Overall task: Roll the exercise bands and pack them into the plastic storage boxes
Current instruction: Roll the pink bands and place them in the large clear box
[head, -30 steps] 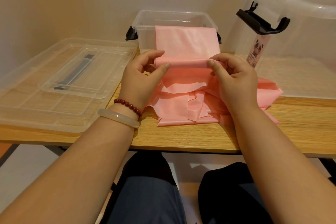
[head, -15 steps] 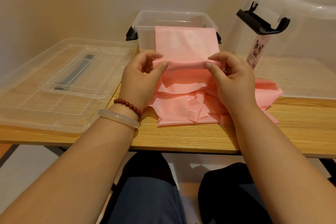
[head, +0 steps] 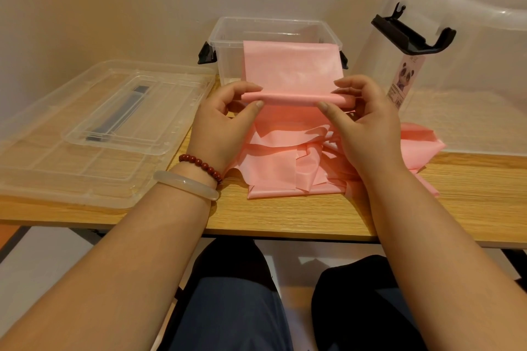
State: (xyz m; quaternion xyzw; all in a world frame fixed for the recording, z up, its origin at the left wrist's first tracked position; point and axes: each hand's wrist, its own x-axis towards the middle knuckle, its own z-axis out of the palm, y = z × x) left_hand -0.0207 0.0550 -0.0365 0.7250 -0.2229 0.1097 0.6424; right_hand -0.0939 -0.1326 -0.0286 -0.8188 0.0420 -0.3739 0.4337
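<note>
Two clear lids [head: 85, 151] are lying stacked on the left of the wooden table [head: 285, 214]. The left hand [head: 225, 125] is pinching one end of the pink exercise band [head: 291, 98] at its rolled edge, thumb against curled fingers. The unrolled part is reaching up against the small clear box [head: 228, 65] behind. The right hand [head: 368, 122] is pinching the other end the same way, over loose pink bands [head: 285, 168] lying beside the large box [head: 470, 80].
</note>
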